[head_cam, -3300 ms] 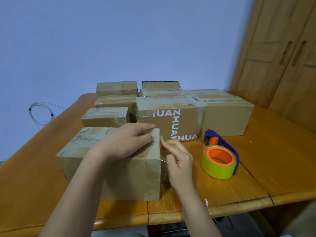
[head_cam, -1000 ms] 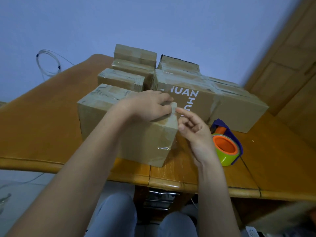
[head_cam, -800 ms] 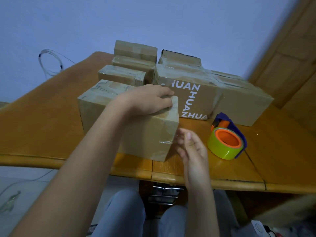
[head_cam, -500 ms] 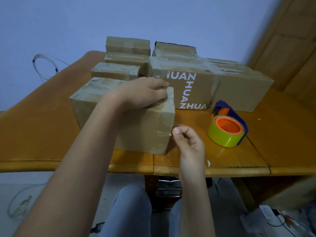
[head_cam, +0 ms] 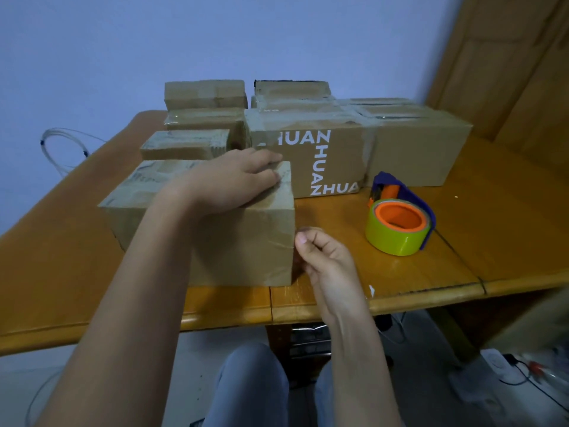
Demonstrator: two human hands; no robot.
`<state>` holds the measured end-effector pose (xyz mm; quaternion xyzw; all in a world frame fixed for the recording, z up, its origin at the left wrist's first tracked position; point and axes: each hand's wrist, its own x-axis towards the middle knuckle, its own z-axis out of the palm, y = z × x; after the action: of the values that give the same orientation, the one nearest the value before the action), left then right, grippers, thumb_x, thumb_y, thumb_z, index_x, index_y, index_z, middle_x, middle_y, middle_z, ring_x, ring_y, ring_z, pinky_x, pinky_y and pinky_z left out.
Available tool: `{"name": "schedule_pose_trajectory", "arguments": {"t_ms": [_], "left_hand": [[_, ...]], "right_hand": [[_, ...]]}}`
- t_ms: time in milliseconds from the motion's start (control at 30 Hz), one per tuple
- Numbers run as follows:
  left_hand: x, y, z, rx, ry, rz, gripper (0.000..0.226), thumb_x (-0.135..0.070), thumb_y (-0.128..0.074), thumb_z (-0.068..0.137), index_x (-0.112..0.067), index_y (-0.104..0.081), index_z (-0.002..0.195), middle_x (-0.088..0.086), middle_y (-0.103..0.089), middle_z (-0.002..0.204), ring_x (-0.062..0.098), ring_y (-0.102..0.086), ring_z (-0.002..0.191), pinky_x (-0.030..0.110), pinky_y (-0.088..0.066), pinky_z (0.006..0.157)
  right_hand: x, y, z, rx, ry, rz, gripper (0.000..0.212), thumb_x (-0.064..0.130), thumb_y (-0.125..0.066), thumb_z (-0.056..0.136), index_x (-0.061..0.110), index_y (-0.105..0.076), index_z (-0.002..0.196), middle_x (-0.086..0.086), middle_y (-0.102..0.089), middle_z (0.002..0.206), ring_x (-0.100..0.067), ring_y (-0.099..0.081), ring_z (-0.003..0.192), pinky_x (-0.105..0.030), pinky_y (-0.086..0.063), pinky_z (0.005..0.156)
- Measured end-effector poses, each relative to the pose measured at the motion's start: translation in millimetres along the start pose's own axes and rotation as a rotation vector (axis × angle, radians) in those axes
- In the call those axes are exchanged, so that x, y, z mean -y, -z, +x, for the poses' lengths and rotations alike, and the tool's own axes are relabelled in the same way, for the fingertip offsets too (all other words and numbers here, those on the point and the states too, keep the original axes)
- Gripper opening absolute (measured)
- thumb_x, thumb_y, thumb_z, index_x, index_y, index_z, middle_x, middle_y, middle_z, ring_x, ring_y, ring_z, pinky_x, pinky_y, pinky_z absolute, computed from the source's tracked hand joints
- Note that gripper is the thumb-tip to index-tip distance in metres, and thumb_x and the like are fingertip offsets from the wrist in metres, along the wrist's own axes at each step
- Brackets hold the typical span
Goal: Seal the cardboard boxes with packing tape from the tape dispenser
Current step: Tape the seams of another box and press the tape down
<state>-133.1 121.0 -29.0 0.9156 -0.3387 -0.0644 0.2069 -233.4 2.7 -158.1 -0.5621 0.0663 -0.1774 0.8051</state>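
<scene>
Nearest the camera, the person's knees in light trousers show below the edge of the wooden table. Both bare forearms reach forward over that edge.

The right hand sits at the near right corner of the closest cardboard box, with its fingers curled in toward the thumb. The fingertips lie against the box's right vertical edge, where a strip of clear tape wraps round the corner. Whether they actually pinch the tape end cannot be told from this view.

The left hand lies palm down on top of the same box, fingers nearly straight and pressing flat near the far right corner of the lid. The box stands on the table close to its front edge, and its top and side carry glossy tape.

To the right of the box, well apart from both hands, the tape dispenser rests on the table. It has a blue frame, an orange core and a yellow-green roll of tape, lying with the roll's hole facing up.

Behind these stands a larger box printed with white "ZHUAN" lettering, with a plain box touching its right side. Smaller taped boxes are grouped to the left and rear, reaching toward the pale blue wall. A coil of clear tubing hangs past the table's left side, and a wooden door fills the right.
</scene>
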Motion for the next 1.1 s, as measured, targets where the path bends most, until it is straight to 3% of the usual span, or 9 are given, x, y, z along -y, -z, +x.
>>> {"name": "schedule_pose_trajectory", "arguments": {"t_ms": [100,233,433,667,700,800,867,1033,1100], "left_hand": [[-1,0,-1,-0.002,0.005,0.000,0.046,-0.040,-0.037,0.101,-0.035,-0.033,0.147,-0.007,-0.033,0.151,0.013,-0.027,0.139,0.037,-0.022,0.111],[-3,0,-4,-0.012,-0.004,0.009,0.046,-0.038,-0.037,0.101,-0.032,-0.034,0.147,-0.006,-0.035,0.150,0.013,-0.028,0.138,0.033,-0.023,0.108],[-6,1,-5,-0.012,0.007,0.020,0.045,-0.036,-0.036,0.102,-0.032,-0.033,0.147,-0.007,-0.034,0.150,0.012,-0.028,0.137,0.025,-0.023,0.096],[-10,3,-8,-0.004,0.017,0.002,0.045,-0.036,-0.037,0.102,-0.032,-0.033,0.147,-0.007,-0.033,0.151,0.012,-0.027,0.137,0.027,-0.023,0.103],[-10,4,-8,-0.004,0.020,-0.004,0.045,-0.036,-0.037,0.102,-0.032,-0.033,0.147,-0.008,-0.033,0.151,0.011,-0.027,0.138,0.027,-0.022,0.104],[-9,3,-8,-0.005,0.025,-0.031,0.044,-0.036,-0.038,0.102,-0.033,-0.035,0.146,-0.009,-0.034,0.150,0.011,-0.027,0.137,0.028,-0.022,0.104],[-8,2,-7,-0.012,0.025,-0.050,0.044,-0.036,-0.040,0.101,-0.033,-0.037,0.145,-0.009,-0.035,0.149,0.011,-0.027,0.137,0.027,-0.022,0.103],[-6,1,-5,-0.026,0.020,-0.063,0.044,-0.035,-0.042,0.101,-0.031,-0.039,0.145,-0.008,-0.037,0.148,0.011,-0.028,0.137,0.025,-0.022,0.105],[-5,1,-4,-0.021,0.015,-0.063,0.044,-0.036,-0.041,0.101,-0.031,-0.039,0.145,-0.008,-0.038,0.147,0.010,-0.029,0.136,0.026,-0.022,0.104]], "right_hand": [[2,2,0,0.014,-0.047,-0.006,0.017,0.028,-0.066,0.074,0.013,-0.071,0.079,-0.018,-0.065,0.107,-0.021,-0.063,0.095,-0.033,-0.048,0.088],[9,3,4,0.068,-0.150,0.041,0.027,0.024,-0.072,0.071,0.005,-0.066,0.089,-0.011,-0.070,0.092,-0.020,-0.062,0.089,-0.028,-0.046,0.081],[5,1,7,-0.012,-0.116,0.079,0.027,0.018,-0.068,0.066,0.014,-0.054,0.089,-0.003,-0.059,0.086,-0.017,-0.055,0.087,-0.028,-0.044,0.080],[0,1,0,-0.029,-0.062,-0.029,0.006,0.008,-0.060,0.089,0.013,-0.060,0.088,-0.014,-0.061,0.097,-0.025,-0.055,0.096,-0.032,-0.045,0.085],[0,0,-3,-0.023,-0.051,-0.001,0.006,0.016,-0.062,0.089,0.012,-0.061,0.093,-0.016,-0.062,0.100,-0.025,-0.055,0.097,-0.031,-0.046,0.085],[-2,-1,-8,-0.012,0.011,0.073,0.057,0.059,-0.072,0.071,0.013,-0.063,0.104,-0.014,-0.064,0.110,-0.023,-0.058,0.101,-0.030,-0.048,0.085],[-3,-4,-10,0.007,0.058,0.021,0.069,0.070,-0.072,0.063,0.018,-0.063,0.107,-0.015,-0.063,0.115,-0.023,-0.059,0.105,-0.032,-0.050,0.086],[-8,-11,-11,0.017,0.150,-0.145,0.050,0.060,-0.075,0.063,0.036,-0.058,0.104,-0.003,-0.058,0.113,-0.020,-0.054,0.107,-0.030,-0.049,0.086],[-12,-11,-12,0.007,0.192,-0.200,0.045,0.052,-0.073,0.067,0.038,-0.056,0.106,-0.004,-0.057,0.115,-0.023,-0.052,0.109,-0.039,-0.049,0.093]]}}
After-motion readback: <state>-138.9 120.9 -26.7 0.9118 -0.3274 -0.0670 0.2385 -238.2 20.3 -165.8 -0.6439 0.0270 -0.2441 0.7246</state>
